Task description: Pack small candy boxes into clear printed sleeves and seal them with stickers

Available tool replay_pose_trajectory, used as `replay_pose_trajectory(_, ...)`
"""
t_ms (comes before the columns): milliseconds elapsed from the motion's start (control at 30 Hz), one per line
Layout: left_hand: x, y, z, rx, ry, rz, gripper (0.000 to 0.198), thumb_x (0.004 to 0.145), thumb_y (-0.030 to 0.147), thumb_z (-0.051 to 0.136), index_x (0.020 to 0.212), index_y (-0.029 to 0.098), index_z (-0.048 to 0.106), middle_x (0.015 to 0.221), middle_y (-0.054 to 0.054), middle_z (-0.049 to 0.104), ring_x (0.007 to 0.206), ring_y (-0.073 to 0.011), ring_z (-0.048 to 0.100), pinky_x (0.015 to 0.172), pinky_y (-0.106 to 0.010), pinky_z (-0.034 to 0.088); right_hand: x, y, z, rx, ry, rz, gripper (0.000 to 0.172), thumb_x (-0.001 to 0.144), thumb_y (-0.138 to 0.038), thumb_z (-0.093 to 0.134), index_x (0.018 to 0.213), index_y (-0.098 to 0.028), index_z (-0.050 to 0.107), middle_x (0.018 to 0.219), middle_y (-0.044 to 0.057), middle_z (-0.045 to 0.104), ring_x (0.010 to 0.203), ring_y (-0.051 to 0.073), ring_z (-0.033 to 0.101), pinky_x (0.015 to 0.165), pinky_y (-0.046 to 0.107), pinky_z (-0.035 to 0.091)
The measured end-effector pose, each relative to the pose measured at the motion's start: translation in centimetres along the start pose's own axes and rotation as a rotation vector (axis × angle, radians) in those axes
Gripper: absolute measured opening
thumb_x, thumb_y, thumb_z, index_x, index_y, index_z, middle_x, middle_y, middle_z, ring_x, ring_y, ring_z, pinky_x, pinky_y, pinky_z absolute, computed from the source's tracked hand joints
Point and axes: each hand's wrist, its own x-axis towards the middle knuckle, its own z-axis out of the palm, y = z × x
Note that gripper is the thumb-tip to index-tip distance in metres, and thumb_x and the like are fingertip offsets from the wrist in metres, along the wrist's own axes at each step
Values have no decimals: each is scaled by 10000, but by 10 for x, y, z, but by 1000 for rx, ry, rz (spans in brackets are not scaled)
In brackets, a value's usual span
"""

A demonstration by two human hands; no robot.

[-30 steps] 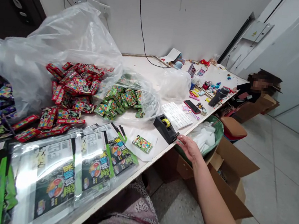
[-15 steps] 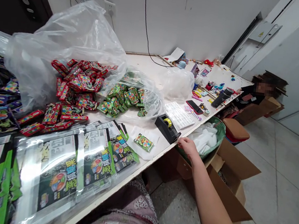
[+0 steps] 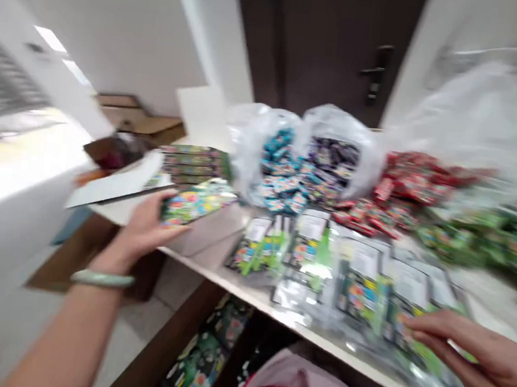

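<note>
Heavy motion blur, so no print is legible. Left to right: we're wearing a pale jade bangle [image 3: 101, 278] on the left wrist, above an open cardboard box [image 3: 67, 252] on the floor. Our left hand [image 3: 140, 232] is closing around a multicoloured foil packet [image 3: 195, 203], holding it between thumb and fingers just over the edge of the white workbench [image 3: 205, 240]. Behind it, we're seeing a flat stack of green packets [image 3: 191, 160] beside a white sheet [image 3: 114, 179].

Mid-bench, we're looking at two clear plastic bags, one of blue packets [image 3: 280, 171] and one of dark purple packets [image 3: 330, 168], with a heap of red packets [image 3: 411, 181] and a blurred spread of green packets [image 3: 483, 240] further right.

Progress, as far as we can judge: most stock is sitting loose in bulk, so plenty looks left. What looks done is a row of filled clear sleeves [image 3: 360, 287] along the near edge, plus dark printed packs [image 3: 200, 362] on a shelf below the bench. Our right hand [image 3: 482, 365] is resting on those sleeves, well apart from the left, fingers lying close together. We can't tell whether it's gripping one.
</note>
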Motion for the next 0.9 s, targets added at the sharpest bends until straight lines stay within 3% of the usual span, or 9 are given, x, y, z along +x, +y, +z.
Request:
replay_pose_trajectory(67,-26,-23,-21,53,15,12,738,683,458,799,1256,154,448,1278,-140,547,1145,-327,561,967,-493,473,70,-53,40,111,-142,-318,190,906,-270,569,1022,-317,712,895,29,742,775,188,711,644,231,567)
replay_pose_trajectory(133,-40,-25,-21,54,36,67,751,679,451,801,1259,178,409,1397,-190,447,1272,-352,470,1017,-493,423,125,-109,74,203,-168,-543,233,927,-185,529,1053,-291,694,905,29,738,797,163,702,679,223,554)
replay_pose_trajectory(200,-45,-17,-14,49,72,134,611,790,405,719,1269,190,405,1472,-222,351,1357,-349,375,1030,-509,380,167,-155,101,260,-109,-668,265,935,-172,525,1121,-299,664,904,22,734,788,152,692,686,232,545)
replay_pose_trajectory(300,-49,-9,-10,82,48,207,563,885,371,613,1377,228,379,1535,-225,237,1389,-351,309,1026,-549,326,207,-192,135,350,-28,-690,407,930,-198,549,1309,-346,536,888,-2,722,755,146,679,701,259,548)
replay_pose_trajectory(433,-49,-12,-13,129,-8,225,440,916,331,559,1350,357,492,1540,-151,266,1337,-370,331,1013,-617,266,231,-203,173,660,69,-531,505,898,-191,597,1358,-355,469,850,-13,691,741,148,659,692,283,552)
replay_pose_trajectory(533,-48,-11,-16,137,-28,203,367,916,339,546,1281,361,578,1493,-133,346,1288,-375,353,996,-613,285,241,-201,199,875,117,-370,493,880,-209,618,1335,-342,483,844,-6,688,730,149,643,632,277,538)
replay_pose_trajectory(667,-46,-7,-16,130,-37,162,377,897,344,565,1274,346,591,1438,-125,404,1251,-367,372,985,-592,311,254,-195,226,928,-46,-149,428,825,-260,648,1241,-275,546,756,-24,685,603,122,590,531,248,489)
replay_pose_trajectory(800,-44,-8,-15,116,-41,142,374,887,335,575,1260,344,602,1377,-117,448,1242,-360,378,994,-592,306,267,-190,239,847,-202,40,451,763,-311,655,1187,-210,538,665,-45,643,485,96,495,455,230,420)
replay_pose_trajectory(900,-45,-8,-14,117,-40,146,379,886,324,572,1264,346,597,1356,-113,455,1257,-364,365,1005,-604,293,273,-187,240,730,-261,90,293,740,-309,631,997,-216,527,616,-65,592,455,94,465,422,223,382)
